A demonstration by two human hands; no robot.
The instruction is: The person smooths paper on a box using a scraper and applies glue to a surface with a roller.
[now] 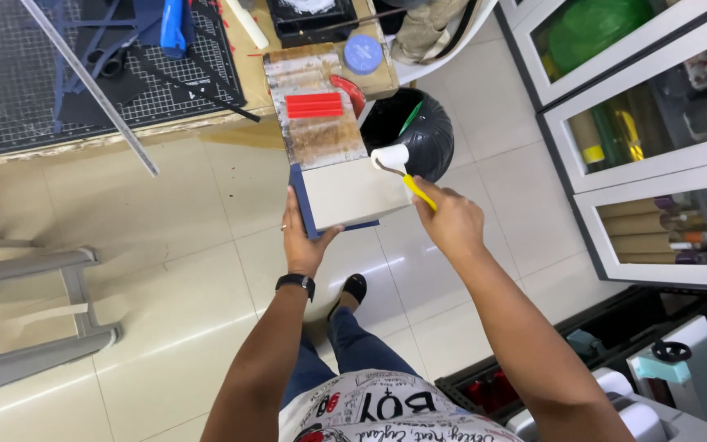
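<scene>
Metal legs of a stool (pixel 34 327) stand far to the left on the pale tiled floor (pixel 173 213). Above them is the worktop (pixel 206 123), with a black cutting mat (pixel 59 82) on it and a long metal ruler (pixel 92 86) that sticks out past the edge. A blue tool (pixel 173 24) lies on the mat.

Next comes the left hand (pixel 303 241), with a black watch (pixel 295 282) on the wrist. Its grip is closed from below on the near edge of a flat grey board with a dark blue edge (pixel 345 196), thumb on the left side. The board is held out in the air, just past the edge of the worktop. Its far end meets a stained wooden block (pixel 317 106) with red strips (pixel 314 105) on top. A round blue lid (pixel 363 54) sits behind that.

The right hand (pixel 449 219) has its fingers wrapped tight around the yellow handle of a small paint roller (pixel 393 160). The white roller head rests at the top right corner of the board. Right behind it stands a black bin (pixel 415 131).

Far to the right are white cabinets with glass doors (pixel 656 147), with rolls and bottles inside.
</scene>
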